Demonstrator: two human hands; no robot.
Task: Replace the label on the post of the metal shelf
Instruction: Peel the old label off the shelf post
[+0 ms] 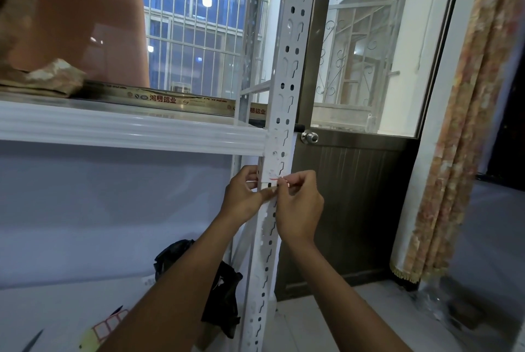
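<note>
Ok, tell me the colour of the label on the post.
White with a red line: the label on the post, head view.

Left hand (pixel 243 195) grips the post (pixel 287 82) while right hand (pixel 298 205) pinches the label (pixel 273 180).

Dim, bluish light is coming through the far window (pixel 193 39); the post (pixel 287 67) is bowing, left edges are blurring.

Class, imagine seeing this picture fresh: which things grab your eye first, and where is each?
First come the two hands at centre: the left hand grips the white slotted post while the right hand pinches a small red-edged label on it. Next, the flowered curtain hanging at the far right, and a sheet of red-bordered stickers lying at bottom left.
</note>
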